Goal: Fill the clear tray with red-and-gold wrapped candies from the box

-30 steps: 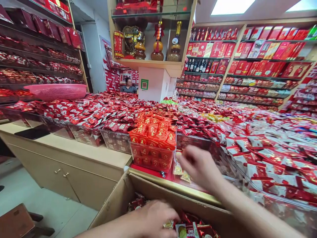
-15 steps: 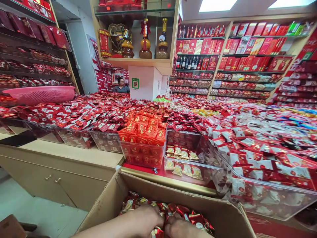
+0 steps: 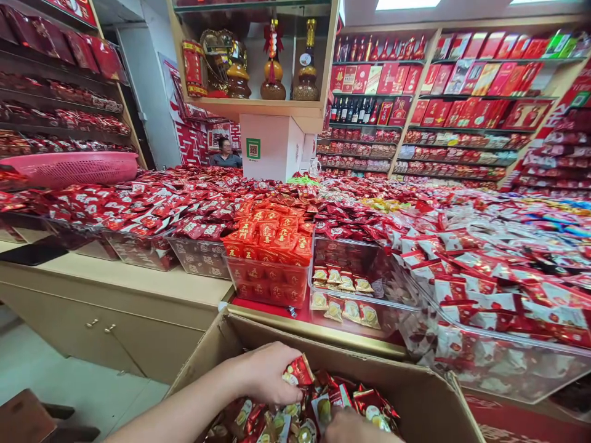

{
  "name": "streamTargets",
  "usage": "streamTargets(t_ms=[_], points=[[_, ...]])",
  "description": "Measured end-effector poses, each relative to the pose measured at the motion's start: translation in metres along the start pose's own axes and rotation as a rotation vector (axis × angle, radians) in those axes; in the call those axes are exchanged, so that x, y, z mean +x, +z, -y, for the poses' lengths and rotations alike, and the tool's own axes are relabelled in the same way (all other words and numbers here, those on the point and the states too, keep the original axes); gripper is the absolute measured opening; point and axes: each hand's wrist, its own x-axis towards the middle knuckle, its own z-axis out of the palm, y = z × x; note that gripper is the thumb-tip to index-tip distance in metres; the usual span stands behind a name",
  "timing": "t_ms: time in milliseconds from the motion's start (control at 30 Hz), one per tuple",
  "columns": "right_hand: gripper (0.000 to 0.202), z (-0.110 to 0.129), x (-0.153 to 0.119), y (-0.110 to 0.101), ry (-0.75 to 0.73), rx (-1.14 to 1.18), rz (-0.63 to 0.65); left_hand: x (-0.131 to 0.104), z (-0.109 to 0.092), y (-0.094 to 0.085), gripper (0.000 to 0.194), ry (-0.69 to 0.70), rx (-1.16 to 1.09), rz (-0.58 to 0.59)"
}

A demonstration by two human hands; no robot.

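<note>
- The step in hand looks to be picking packets out of the open brown cardboard box [image 3: 418, 400] at the near edge.
- The left hand [image 3: 274, 374] has its thumb and fingers narrowed on a small red-and-gold foil packet [image 3: 299, 371], held just above the heap, close to the box's far wall.
- The right hand [image 3: 355, 427], to the right and nearer, dips among the loose red, green and gold foil packets [image 3: 244, 415]; its fingertips are blurred and hidden, so I cannot tell their spread or whether they hold anything.
- Judging from this, the next move calls for keeping the left pinch firm and lifting the packet clear of the box's far wall, beyond which stands a clear plastic bin [image 3: 392, 303] with rows of gold-wrapped sweets [image 3: 351, 311].
- Half a second ago both hands were close together, low in the heap; now the left is higher, its packet plainly visible, and more loose packets show at near left.
</note>
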Motion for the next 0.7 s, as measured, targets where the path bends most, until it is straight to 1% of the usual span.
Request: streamTargets(t_ms=[67,133,200,233,300,467,600,700], points=[[0.016,-0.003,-0.017,-0.021,0.016,0.197,-0.098,-0.001,0.001,-0.002,0.018,0.004,-0.089,0.000],[0.015,-0.010,-0.034,-0.041,0.018,0.402,-0.283,-0.002,0.002,-0.004,0.020,0.022,-0.186,0.014],[0.009,-0.017,-0.046,-0.056,0.024,0.542,-0.408,-0.001,0.000,-0.005,0.022,0.024,-0.312,0.054],[0.007,-0.019,-0.049,-0.060,0.022,0.598,-0.436,-0.001,-0.001,-0.005,0.023,0.024,-0.386,0.074],[0.009,-0.020,-0.050,-0.064,-0.002,0.718,-0.447,0.000,-0.005,-0.005,0.024,0.031,-0.507,0.079],[0.017,-0.011,-0.048,-0.063,-0.102,1.077,-0.476,0.002,-0.012,-0.006,0.019,0.042,-0.647,-0.038],[0.026,-0.007,-0.050,-0.067,-0.080,1.313,-0.557,0.001,-0.015,-0.008,0.018,0.017,-0.902,-0.076],[0.028,-0.006,-0.051,-0.070,-0.038,1.433,-0.618,-0.001,-0.018,-0.009,0.021,0.016,-1.077,-0.088]])
